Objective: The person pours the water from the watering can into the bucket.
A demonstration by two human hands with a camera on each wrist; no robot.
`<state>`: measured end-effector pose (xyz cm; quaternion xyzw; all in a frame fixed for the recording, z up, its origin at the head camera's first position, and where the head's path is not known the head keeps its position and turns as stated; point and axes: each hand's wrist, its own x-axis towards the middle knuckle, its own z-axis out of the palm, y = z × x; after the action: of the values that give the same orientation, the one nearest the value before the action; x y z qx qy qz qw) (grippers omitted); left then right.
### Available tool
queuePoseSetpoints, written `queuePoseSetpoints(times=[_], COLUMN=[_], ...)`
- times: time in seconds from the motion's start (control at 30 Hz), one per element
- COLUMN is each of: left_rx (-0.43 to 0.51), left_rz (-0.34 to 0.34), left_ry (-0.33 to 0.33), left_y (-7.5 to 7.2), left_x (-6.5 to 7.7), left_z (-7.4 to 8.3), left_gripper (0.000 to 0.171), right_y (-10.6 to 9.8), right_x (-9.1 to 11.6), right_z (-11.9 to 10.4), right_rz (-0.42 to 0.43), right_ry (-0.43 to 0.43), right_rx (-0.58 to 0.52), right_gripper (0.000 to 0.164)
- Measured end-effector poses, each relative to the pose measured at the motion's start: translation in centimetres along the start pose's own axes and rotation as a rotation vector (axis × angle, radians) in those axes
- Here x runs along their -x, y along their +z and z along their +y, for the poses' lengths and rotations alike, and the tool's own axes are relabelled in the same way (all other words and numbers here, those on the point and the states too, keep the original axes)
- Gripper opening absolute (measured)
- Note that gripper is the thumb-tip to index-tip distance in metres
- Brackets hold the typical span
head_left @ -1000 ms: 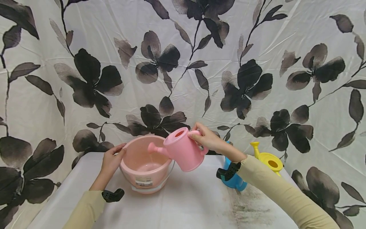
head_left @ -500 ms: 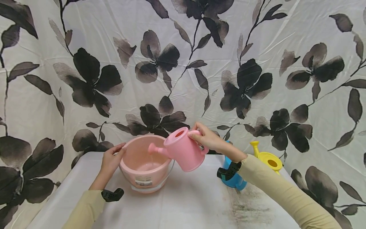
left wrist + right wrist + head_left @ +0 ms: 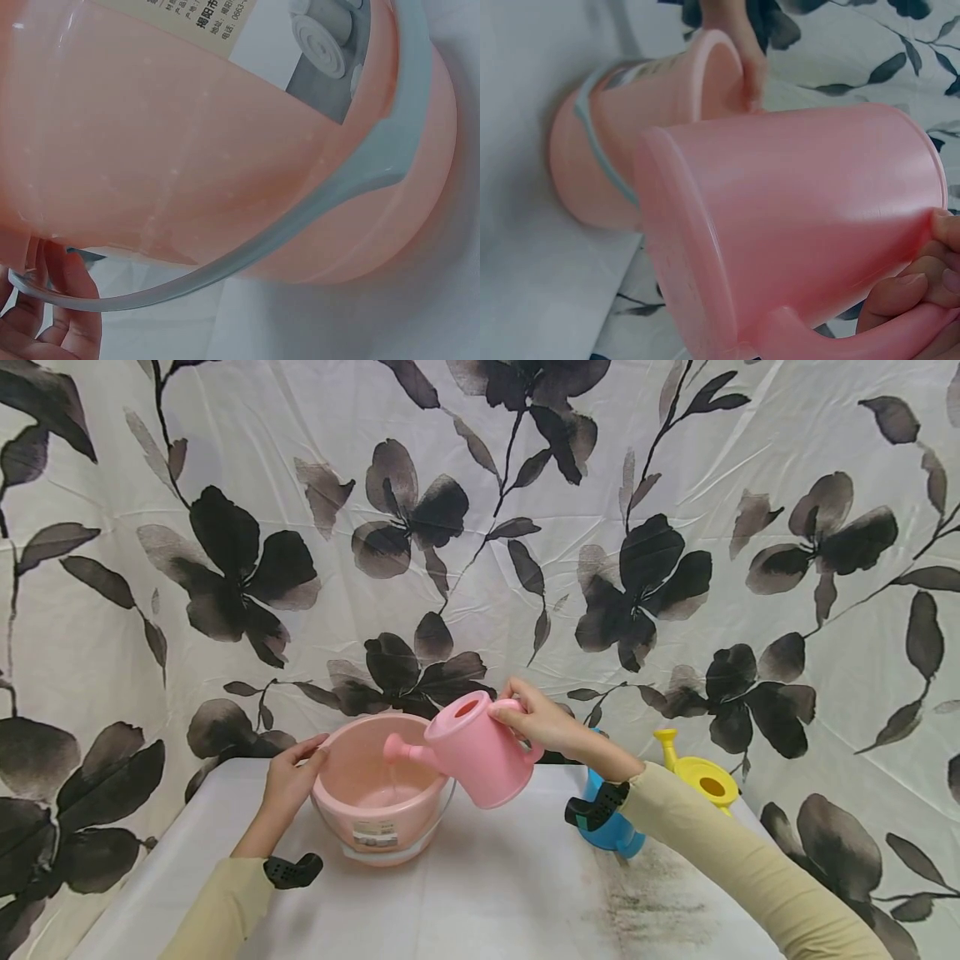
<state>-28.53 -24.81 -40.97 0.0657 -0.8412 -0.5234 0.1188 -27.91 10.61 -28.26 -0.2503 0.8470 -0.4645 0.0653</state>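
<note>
The fingers of the right hand (image 3: 531, 718) are curled round the loop handle of a pink plastic watering can (image 3: 483, 756), closed on it with the thumb near the can's top. The fingers of the left hand (image 3: 291, 779) are bent at the left rim of a peach-coloured round plastic bucket (image 3: 348, 814), holding it beside the end of its pale curved carrying handle (image 3: 386, 853).

The watering can is tilted at the bucket's right side, its body beyond the rim and its flared spout over the bucket's mouth; a thin clear stream falls from the spout into the bucket. A printed paper label (image 3: 375, 833) is on the bucket's near wall.

Well to the right of the bucket is a blue plastic vessel (image 3: 611, 837), partly hidden by the right arm; farther right is a yellow plastic watering can (image 3: 697, 774). The bucket stands upright on a white-covered worktop (image 3: 495, 893). Behind the bucket hangs a white cloth (image 3: 487, 597) printed with dark flowers.
</note>
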Motion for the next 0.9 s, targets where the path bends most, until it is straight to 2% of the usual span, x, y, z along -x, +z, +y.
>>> queuePoseSetpoints(times=[0.9], left_rx=[-0.011], left_rz=[0.015], left_ry=[0.007], left_y=[0.05], left_x=[-0.16], left_z=[-0.09], left_gripper=[0.046], right_y=[0.02], right_x=[-0.24], right_z=[-0.39], right_rz=[0.014], right_ry=[0.004], right_rx=[0.012], right_gripper=[0.018])
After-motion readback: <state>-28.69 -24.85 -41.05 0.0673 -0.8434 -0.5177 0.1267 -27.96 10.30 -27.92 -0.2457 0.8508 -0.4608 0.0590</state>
